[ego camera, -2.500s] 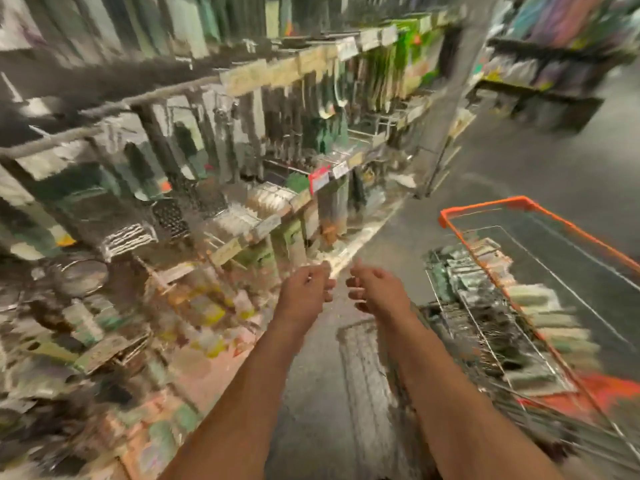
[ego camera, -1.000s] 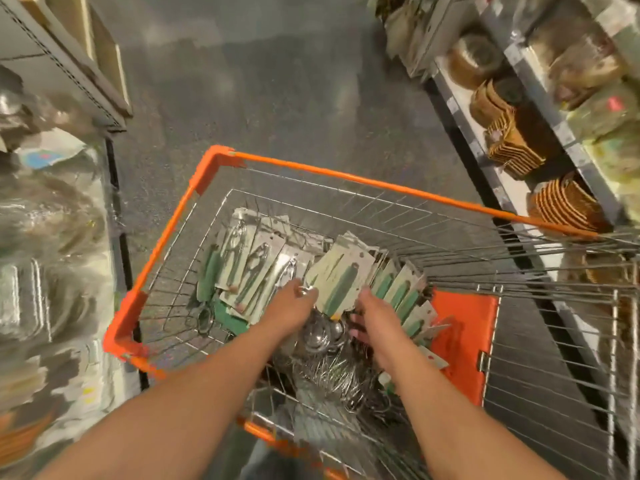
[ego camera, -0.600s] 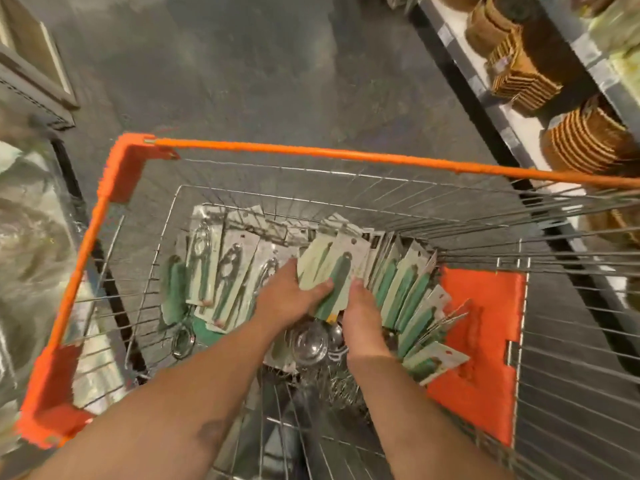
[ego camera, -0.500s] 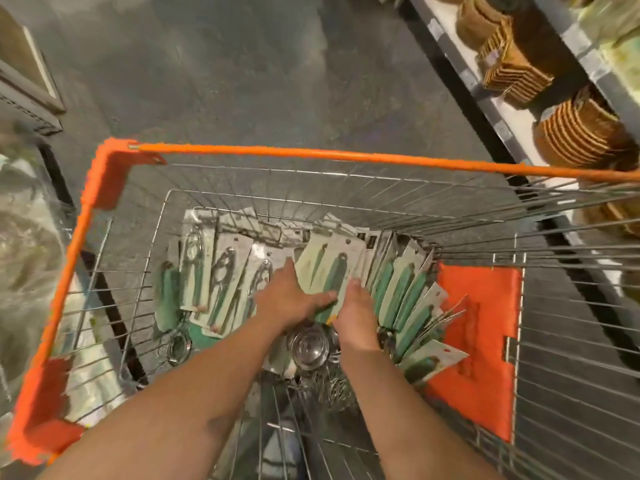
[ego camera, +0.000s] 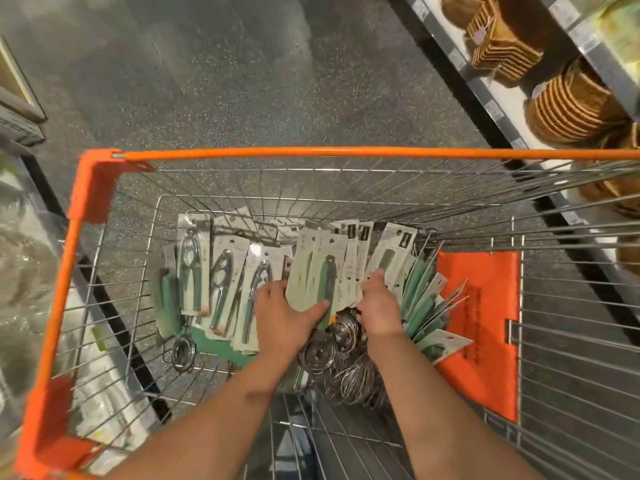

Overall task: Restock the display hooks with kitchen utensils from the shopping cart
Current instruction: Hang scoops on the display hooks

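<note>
Carded utensil [ego camera: 320, 275] in left hand [ego camera: 282, 315] — green handle lengthwise, toward cart's [ego camera: 311, 153] far rim

Under my left hand [ego camera: 282, 318] lies a smooth, matt paper card [ego camera: 313, 271] carrying a green plastic handle. Left of my fingers, nutcrackers [ego camera: 189, 268] of shiny bare metal sit on similar cards. Just below my right hand [ego camera: 379, 308], glossy steel wire whisks [ego camera: 356, 379] tangle. The cart [ego camera: 311, 153] around me is thin bright wire with a smooth orange plastic rim. Beyond it, the floor [ego camera: 242, 81] looks dull, grey and speckled.
</note>
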The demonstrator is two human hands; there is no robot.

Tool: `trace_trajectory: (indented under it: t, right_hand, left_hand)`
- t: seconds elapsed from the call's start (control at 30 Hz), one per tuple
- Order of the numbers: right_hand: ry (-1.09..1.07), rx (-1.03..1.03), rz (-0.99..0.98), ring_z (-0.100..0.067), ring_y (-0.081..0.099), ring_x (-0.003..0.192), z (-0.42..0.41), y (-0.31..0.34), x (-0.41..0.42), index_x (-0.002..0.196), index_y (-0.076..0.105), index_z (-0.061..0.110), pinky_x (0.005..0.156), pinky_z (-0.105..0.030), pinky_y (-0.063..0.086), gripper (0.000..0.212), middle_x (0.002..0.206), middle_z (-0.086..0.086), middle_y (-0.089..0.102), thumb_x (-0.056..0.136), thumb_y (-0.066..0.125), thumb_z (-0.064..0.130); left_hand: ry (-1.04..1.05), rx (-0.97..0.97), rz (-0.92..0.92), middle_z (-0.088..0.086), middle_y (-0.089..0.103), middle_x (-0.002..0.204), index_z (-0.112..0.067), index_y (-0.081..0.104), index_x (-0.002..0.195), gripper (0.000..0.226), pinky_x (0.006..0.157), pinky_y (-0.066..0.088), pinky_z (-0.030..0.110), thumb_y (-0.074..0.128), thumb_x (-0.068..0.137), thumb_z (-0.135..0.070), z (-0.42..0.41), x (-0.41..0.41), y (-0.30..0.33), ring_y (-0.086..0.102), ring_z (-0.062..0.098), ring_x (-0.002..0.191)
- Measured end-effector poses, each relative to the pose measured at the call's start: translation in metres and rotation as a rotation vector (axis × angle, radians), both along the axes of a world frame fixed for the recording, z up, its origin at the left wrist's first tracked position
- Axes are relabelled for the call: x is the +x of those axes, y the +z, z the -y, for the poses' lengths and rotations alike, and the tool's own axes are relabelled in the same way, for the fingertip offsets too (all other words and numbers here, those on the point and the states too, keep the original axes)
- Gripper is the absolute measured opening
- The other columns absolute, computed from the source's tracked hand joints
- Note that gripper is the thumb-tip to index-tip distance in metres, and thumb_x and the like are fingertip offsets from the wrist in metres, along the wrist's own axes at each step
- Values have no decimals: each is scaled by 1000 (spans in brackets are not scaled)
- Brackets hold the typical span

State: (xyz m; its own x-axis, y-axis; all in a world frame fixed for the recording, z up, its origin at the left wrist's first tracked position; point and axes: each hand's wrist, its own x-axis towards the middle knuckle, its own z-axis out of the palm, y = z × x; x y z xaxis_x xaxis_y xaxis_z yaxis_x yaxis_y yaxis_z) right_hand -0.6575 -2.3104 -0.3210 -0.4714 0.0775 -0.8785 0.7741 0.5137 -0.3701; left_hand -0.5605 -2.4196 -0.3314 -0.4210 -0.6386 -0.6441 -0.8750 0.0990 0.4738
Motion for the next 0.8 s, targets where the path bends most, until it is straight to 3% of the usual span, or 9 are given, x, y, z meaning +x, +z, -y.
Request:
trace_trajectory:
  t: [0.1,0.17,0.23,0.33,0.4,0.5,0.6,0.7,0.8]
  right_hand:
    - [17,-29,-6,-27,47,140,-3,3,1,151,49,15,121,-51,31,75,153,-6,51,105,17,66]
    - [41,-55,2,-25,41,146,-4,3,6,155,43,15,124,-48,25,72,157,-4,47,107,17,63]
    - [41,-70,-31,-24,30,153,-1,8,13,160,33,24,126,-48,19,65,165,0,34,108,18,59]
    - [-1,-87,-98,-23,35,150,8,8,23,158,35,37,125,-53,25,88,164,5,37,87,18,86]
    - [-5,-105,-70,-23,44,143,7,5,20,155,40,35,121,-55,32,102,158,2,46,78,15,97]
    - [17,-150,41,-24,54,130,3,12,9,148,51,20,117,-51,37,77,142,-4,61,103,15,70]
    - [110,-177,94,-23,49,137,3,11,8,142,58,20,121,-50,32,78,144,-2,59,103,14,70]
    - [105,-199,125,-23,51,135,9,10,12,135,61,18,114,-45,41,75,138,-6,62,102,17,70]
    - [153,-212,129,-23,49,138,9,8,10,149,48,19,115,-47,39,73,149,-7,53,104,17,67]
  left_hand:
    - [5,13,-26,3,64,119,-13,53,131,78,87,53,34,89,72,-49,-7,0,4,60,21,104]
    - [30,99,-22,4,68,117,-13,45,139,78,82,50,29,87,78,-41,-11,-1,4,65,22,98]
    - [24,122,-7,5,68,119,-14,42,140,77,85,51,32,85,81,-40,-11,-1,3,66,26,103]
    - [43,159,-14,1,64,118,-15,44,138,75,84,49,31,86,80,-38,-6,-3,2,61,21,101]
    - [69,172,-15,0,64,118,-17,45,138,77,85,50,32,87,78,-39,-3,0,0,61,21,101]
    - [191,234,-45,-4,67,113,-21,48,133,77,95,55,42,89,72,-42,0,8,-3,66,23,104]
    - [359,344,-80,1,74,107,-18,56,120,58,91,59,47,90,75,-27,1,16,-7,71,22,95]
    - [384,393,-87,4,75,107,-16,58,122,54,84,61,45,88,78,-21,2,20,-7,73,26,92]
    - [388,436,-104,0,70,116,-13,51,132,61,93,59,48,85,82,-18,5,21,-2,70,26,102]
